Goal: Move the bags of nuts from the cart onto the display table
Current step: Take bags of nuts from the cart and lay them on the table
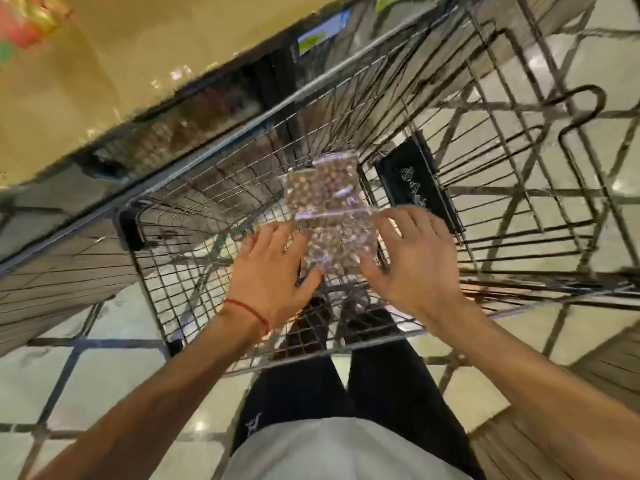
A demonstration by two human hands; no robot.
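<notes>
A shop, likely a supermarket: a wire shopping cart (450,81) stands on glossy floor tiles (104,382) beside a yellow-topped display table (104,81), whose dark edge carries printed labels (322,32). Clear bags of nuts (325,188) lie in the cart's basket.

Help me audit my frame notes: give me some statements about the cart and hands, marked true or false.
1. Two clear bags of nuts lie in the cart. True.
2. The left hand lifts a bag over the table. False: it and the right hand are down in the cart with fingers spread, one on each side of the nearer bag.
3. A red thread circles the left wrist. True.
4. The cart holds nuts only. False: a black item sits to the right of the bags.
</notes>
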